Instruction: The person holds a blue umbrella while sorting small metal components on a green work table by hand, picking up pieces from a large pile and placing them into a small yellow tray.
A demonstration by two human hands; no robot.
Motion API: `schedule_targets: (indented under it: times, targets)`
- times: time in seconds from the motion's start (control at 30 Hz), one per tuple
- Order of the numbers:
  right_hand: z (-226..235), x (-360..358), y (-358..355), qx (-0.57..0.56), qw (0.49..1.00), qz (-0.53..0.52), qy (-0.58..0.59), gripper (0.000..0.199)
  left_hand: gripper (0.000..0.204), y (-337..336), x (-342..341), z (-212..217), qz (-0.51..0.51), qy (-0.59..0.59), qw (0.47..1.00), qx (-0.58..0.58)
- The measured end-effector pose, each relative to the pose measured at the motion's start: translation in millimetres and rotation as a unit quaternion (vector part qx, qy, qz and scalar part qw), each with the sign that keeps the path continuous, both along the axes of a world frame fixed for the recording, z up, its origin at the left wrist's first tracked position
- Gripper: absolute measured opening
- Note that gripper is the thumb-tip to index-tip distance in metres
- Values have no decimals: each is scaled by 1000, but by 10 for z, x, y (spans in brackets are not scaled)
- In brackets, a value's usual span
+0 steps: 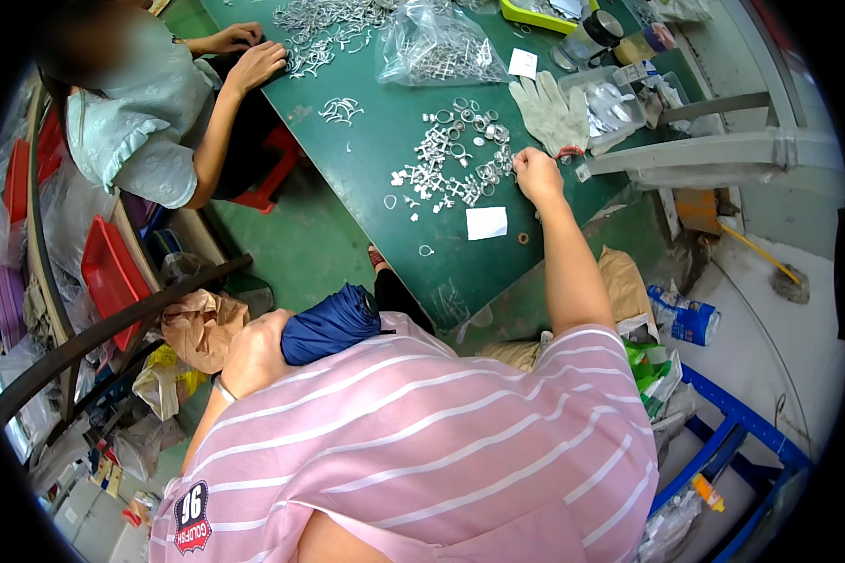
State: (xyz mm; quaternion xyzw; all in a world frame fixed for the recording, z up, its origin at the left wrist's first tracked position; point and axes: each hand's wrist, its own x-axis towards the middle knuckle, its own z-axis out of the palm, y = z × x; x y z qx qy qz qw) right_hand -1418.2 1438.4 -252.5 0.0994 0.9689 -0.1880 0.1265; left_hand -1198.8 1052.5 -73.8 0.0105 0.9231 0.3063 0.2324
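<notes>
My left hand (256, 349) is closed round one end of a navy-blue folded umbrella (331, 326), held against my waist. On the green table (347, 183), my right hand (539, 178) has its fingers pinched together at the right edge of a loose heap of silver metal rings and small castings (446, 159). Whatever is between those fingertips is too small to make out. A white work glove (546, 114) lies just beyond the right hand. Nearer me is a square of white paper (486, 223), and a small brown ring (524, 238) lies to its right.
At the far left a co-worker (141, 141) has both hands at another pile of metal pieces (324, 28). A clear bag of parts (446, 47), a plastic tub (610, 103) and jars (587, 39) stand farther back. A metal shelf rail (113, 328) runs along my left.
</notes>
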Motion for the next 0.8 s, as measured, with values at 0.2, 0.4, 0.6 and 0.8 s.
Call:
schedule_targets:
  times: [0.2, 0.4, 0.6, 0.8]
  targets:
    - [-22, 72, -417, -118, 990, 79, 20, 25, 53, 44, -53, 5, -26, -20, 999, -11]
    - [-102, 32, -578, -133, 990, 28, 28, 20, 52, 54, -79, 27, -38, -12, 999, -18]
    - [-8, 138, -58, -588, 770, -216, -121, 13, 50, -8, -21, -5, -15, -8, 1000, -21]
    - [-26, 274, -22, -744, 606, -255, -119, 15, 48, 51, -61, 37, -15, -1, 1000, -6]
